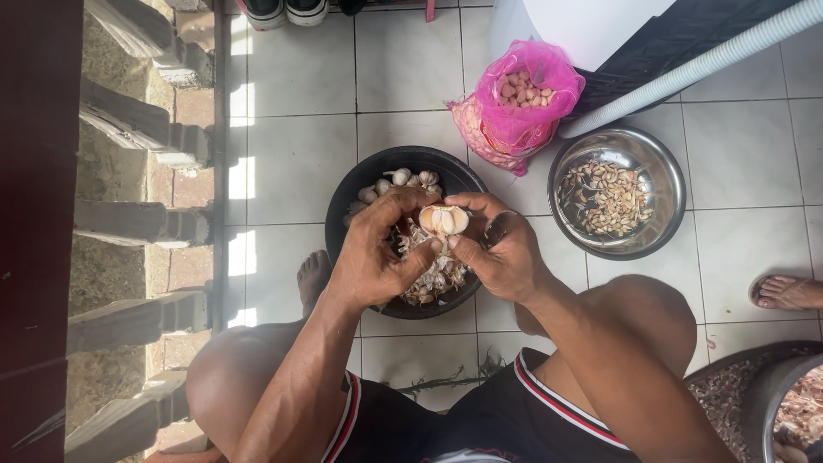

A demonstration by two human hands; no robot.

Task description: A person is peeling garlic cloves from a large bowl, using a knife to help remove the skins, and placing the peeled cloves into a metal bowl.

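A pale, partly peeled garlic bulb [443, 219] is held between both hands above the right half of a round black bowl [347, 204]. The left hand [377, 249] is closed on the bulb from the left, its fingers curled over the top and its thumb pressed against the underside. The right hand [501, 249] is clamped on the bulb from the right, thumb at the lower edge and fingers wrapped behind it; something dark and narrow [500, 228] is seen against this hand, but what it is cannot be told.

The black bowl is set on the white tiled floor [291, 146], between the person's knees, and is filled with whole garlic bulbs [399, 178] along its far rim and loose papery skins [433, 279] along its near rim. Just to the right of it, a round shiny steel bowl [667, 163] is placed, with separated garlic cloves [607, 197] spread over its bottom. Beyond the two bowls, an open pink mesh sack [514, 120] of pinkish cloves is stood on the floor, touching neither bowl. A bare foot [313, 276] is seen just beside the black bowl's left rim. Another person's bare foot [784, 292] is seen at the right edge of the floor, well apart from the hands.
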